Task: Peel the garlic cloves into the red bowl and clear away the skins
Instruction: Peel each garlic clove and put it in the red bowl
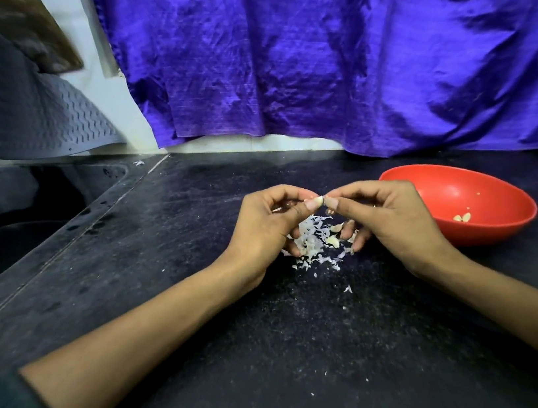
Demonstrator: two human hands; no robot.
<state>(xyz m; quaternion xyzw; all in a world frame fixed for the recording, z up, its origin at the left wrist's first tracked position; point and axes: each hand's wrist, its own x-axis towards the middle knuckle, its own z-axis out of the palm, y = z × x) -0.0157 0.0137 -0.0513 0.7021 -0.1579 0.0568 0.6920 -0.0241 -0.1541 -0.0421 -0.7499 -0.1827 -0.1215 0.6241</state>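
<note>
Dark speckled stone counter, crumpled purple cloth behind. Your left hand and right hand meet, both pinching one garlic clove above the skin pile. Nick the papery skin with a nail, then twist. The glossy red bowl sits just right, holding a few peeled cloves.

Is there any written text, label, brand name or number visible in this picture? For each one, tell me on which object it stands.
There is no readable text in this view.
The red bowl, the blue cloth and the black counter show no print.
The grey mat carries only a raised zigzag pattern, no letters.
</note>
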